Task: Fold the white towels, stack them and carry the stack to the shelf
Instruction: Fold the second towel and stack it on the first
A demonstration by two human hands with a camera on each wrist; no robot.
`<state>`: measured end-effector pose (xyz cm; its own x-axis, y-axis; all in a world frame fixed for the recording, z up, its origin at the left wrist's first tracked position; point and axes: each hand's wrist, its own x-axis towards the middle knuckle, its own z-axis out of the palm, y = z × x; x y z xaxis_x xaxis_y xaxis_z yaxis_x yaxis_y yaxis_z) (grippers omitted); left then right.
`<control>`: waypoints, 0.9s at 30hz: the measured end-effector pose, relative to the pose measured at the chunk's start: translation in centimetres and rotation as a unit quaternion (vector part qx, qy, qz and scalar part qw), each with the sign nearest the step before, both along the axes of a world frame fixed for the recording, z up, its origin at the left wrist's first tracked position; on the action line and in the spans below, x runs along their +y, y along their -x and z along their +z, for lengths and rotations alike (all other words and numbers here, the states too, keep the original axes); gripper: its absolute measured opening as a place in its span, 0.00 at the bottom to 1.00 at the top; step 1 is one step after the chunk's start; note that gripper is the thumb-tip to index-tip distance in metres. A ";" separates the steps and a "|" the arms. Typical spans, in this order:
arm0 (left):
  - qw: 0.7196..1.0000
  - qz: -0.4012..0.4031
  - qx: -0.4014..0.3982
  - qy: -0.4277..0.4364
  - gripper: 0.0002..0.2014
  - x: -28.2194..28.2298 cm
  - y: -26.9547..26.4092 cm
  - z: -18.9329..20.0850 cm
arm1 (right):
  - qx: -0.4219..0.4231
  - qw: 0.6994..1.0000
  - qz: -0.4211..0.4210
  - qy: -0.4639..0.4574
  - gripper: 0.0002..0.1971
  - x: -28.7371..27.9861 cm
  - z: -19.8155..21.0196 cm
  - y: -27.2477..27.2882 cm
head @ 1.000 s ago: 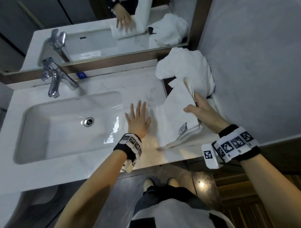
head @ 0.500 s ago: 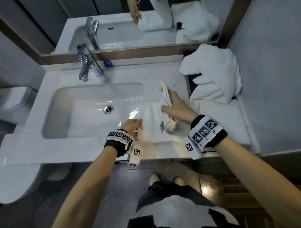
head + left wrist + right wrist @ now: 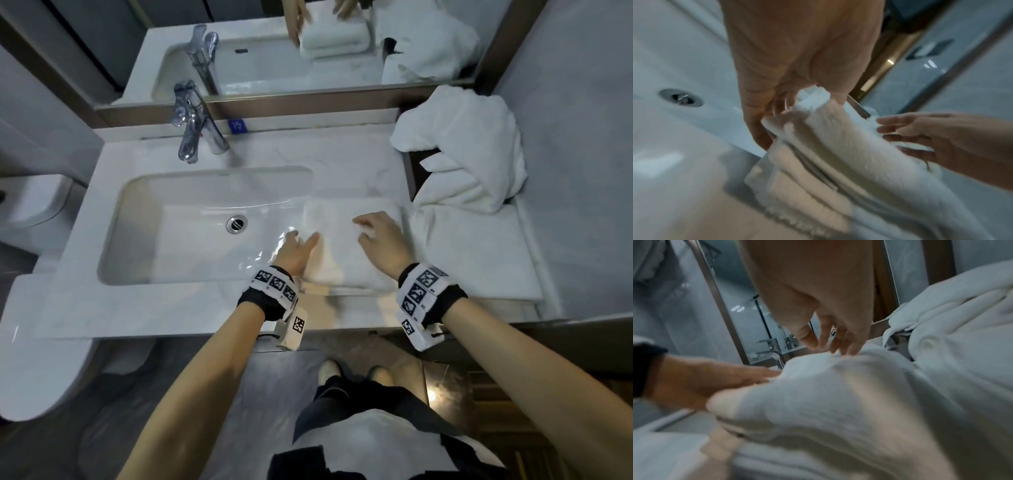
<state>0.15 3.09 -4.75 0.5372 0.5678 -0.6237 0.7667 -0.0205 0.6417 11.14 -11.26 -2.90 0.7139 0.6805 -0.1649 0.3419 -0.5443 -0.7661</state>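
A folded white towel (image 3: 342, 253) lies on the counter just right of the sink, several layers thick in the left wrist view (image 3: 838, 154). My left hand (image 3: 303, 238) is at its left edge, thumb on top and fingers curled against the side, pinching the top layers (image 3: 807, 100). My right hand (image 3: 370, 226) rests on the towel's top with relaxed fingers, and its fingertips (image 3: 838, 348) touch the cloth. A crumpled pile of white towels (image 3: 469, 154) sits at the back right, on a flat white towel (image 3: 479, 260).
The sink basin (image 3: 205, 222) and chrome faucet (image 3: 191, 126) lie to the left of the towel. A mirror (image 3: 308, 51) runs along the back and a grey wall (image 3: 575, 171) closes the right side. A toilet (image 3: 34, 359) stands lower left.
My right hand swung the towel's raised half over to the left, laid it down and let go, and now rests on top. My left hand went from flat pressing to the towel's left edge.
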 end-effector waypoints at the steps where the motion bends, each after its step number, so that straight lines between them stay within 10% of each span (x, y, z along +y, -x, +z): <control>1: 0.999 -0.018 0.004 -0.045 0.35 -0.4 -0.2 0.0 | -0.042 0.999 -0.007 0.021 0.19 -0.7 -0.4 -0.3; 4: 0.978 -0.051 0.035 -0.201 0.33 -1.4 -0.7 0.1 | -0.085 0.990 0.008 0.112 0.28 -2.1 -1.8 -0.6; 10: 0.963 -0.086 0.021 -0.253 0.22 -2.4 -0.8 0.5 | -0.111 0.980 0.034 0.163 0.32 -2.6 -3.5 0.4; 19: 0.999 -0.013 0.027 -0.040 0.22 -1.8 -0.3 0.8 | -0.143 0.968 0.094 0.184 0.31 -2.6 -4.7 -0.3; 27: 0.985 -0.069 0.086 -0.135 0.17 -2.2 0.2 1.7 | -0.154 0.959 0.146 0.189 0.33 -2.9 -6.0 -0.7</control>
<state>-0.06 0.89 -3.07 0.5211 0.6542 -0.5482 0.8412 -0.2850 0.4596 11.88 -14.14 -8.90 0.5564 0.7917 -0.2522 0.7000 -0.6101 -0.3711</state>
